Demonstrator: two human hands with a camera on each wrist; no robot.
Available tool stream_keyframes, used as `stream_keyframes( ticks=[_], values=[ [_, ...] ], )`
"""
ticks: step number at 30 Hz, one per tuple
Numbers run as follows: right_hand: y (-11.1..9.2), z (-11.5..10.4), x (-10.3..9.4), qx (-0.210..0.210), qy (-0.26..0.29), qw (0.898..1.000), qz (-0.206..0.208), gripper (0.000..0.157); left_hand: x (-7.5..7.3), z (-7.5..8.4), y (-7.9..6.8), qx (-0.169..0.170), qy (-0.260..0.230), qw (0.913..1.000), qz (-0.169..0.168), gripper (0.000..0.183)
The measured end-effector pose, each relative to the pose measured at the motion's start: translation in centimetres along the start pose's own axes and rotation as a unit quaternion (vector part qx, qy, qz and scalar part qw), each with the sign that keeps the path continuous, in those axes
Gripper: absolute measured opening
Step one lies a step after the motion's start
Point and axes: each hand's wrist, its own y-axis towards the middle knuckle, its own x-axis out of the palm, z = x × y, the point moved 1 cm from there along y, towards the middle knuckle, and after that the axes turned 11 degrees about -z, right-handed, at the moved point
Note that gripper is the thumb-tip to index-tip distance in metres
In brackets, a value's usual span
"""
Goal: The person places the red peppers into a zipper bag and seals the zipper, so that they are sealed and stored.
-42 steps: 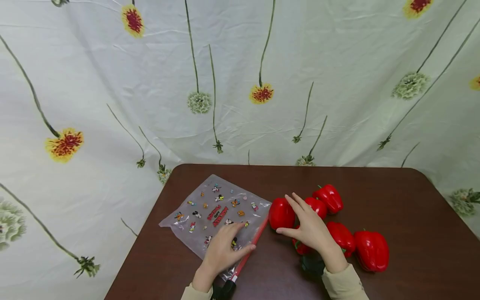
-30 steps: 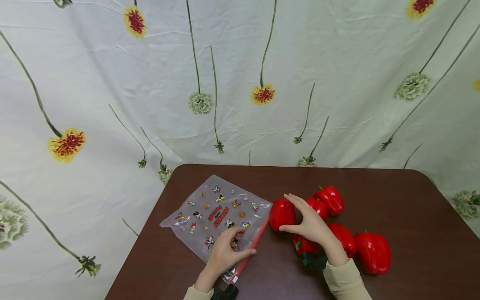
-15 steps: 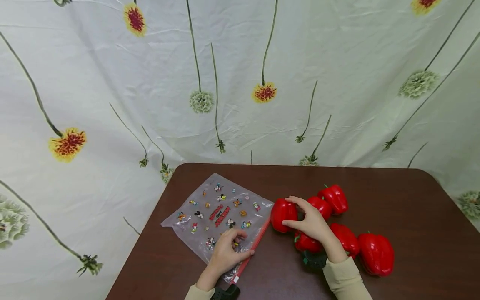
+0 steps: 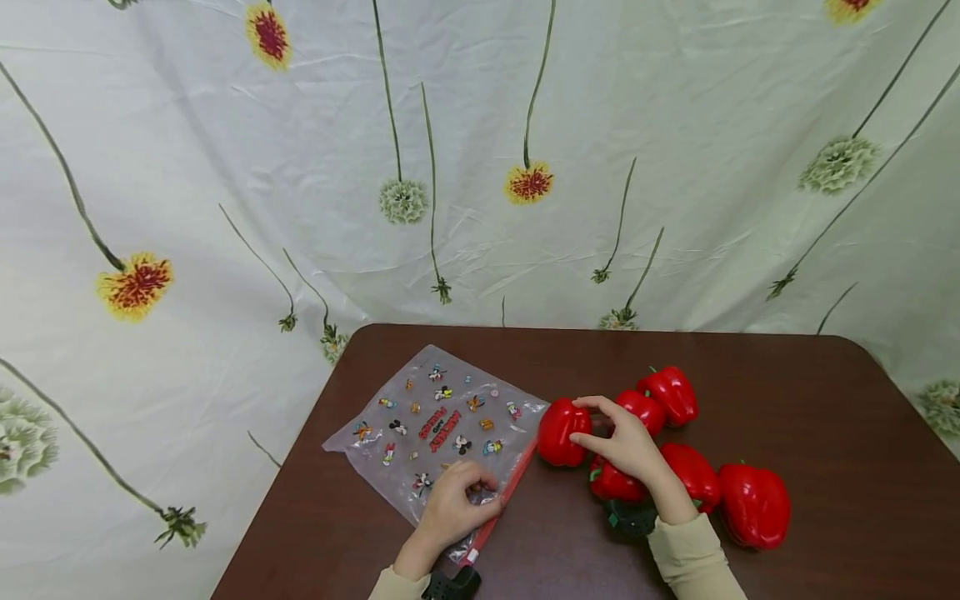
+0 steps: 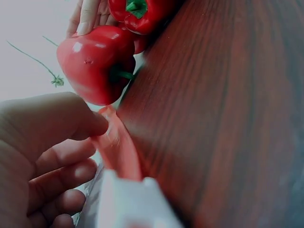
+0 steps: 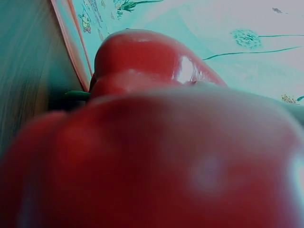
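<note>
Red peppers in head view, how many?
6. One pepper gripped by right hand; two more beyond that hand; one below it in the image; two to its right. The hand may hide more.

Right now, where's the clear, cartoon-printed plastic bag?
In the head view, the bag lies on the dark brown table, left of the shiny red peppers, with the left hand at its red edge.

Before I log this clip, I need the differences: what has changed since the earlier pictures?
The right grip, earlier spread wide at the leftmost pepper, has closed on it and edged it slightly left. The left grip has narrowed at the red edge of the bag, seemingly pinching it. The bag and other peppers stayed put.
</note>
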Motion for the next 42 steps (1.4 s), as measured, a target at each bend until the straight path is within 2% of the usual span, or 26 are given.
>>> stream_keyframes(
  ticks=[5, 11, 21, 24, 30, 32, 37, 39, 42],
  values=[
    [0.0, 0.0, 0.0, -0.002, 0.003, 1.0, 0.005, 0.043, 0.0, 0.2, 0.1, -0.022, -0.023, 0.9995, 0.0, 0.016],
    [-0.2, -0.2, 0.1, -0.004, 0.002, 1.0, 0.009, 0.042, 0.1, 0.3, 0.0, -0.049, -0.078, 0.9957, 0.01, 0.018],
    [-0.3, 0.0, 0.0, -0.029, -0.001, 1.0, 0.005, 0.039, 0.2, 0.1, 0.0, -0.026, -0.106, 0.9904, 0.084, 0.022],
    [-0.4, -0.2, 0.0, -0.022, 0.006, 1.0, 0.004, 0.038, 0.2, 0.2, 0.0, -0.02, -0.096, 0.9893, 0.108, 0.024],
    [-0.5, -0.5, -0.1, 0.001, 0.038, 0.999, 0.001, 0.039, 0.6, 0.2, 0.4, 0.023, -0.066, 0.9859, 0.152, 0.024],
    [-0.5, -0.9, -0.1, 0.007, 0.05, 0.999, 0.0, 0.04, 0.6, 0.3, 0.5, 0.038, -0.062, 0.9842, 0.161, 0.022],
    [-1.2, -4.1, -0.4, 0.013, 0.071, 0.997, -0.007, 0.037, 0.5, 0.7, 0.8, 0.062, -0.064, 0.9809, 0.173, 0.017],
    [-1.3, -4.3, -0.3, 0.016, 0.084, 0.996, -0.007, 0.037, 0.5, 0.8, 0.8, 0.06, -0.065, 0.9807, 0.174, 0.017],
    [-0.9, -3.0, 0.1, 0.022, 0.098, 0.995, -0.001, 0.039, 0.5, 0.9, 0.7, 0.051, -0.066, 0.9811, 0.175, 0.017]
  ],
)
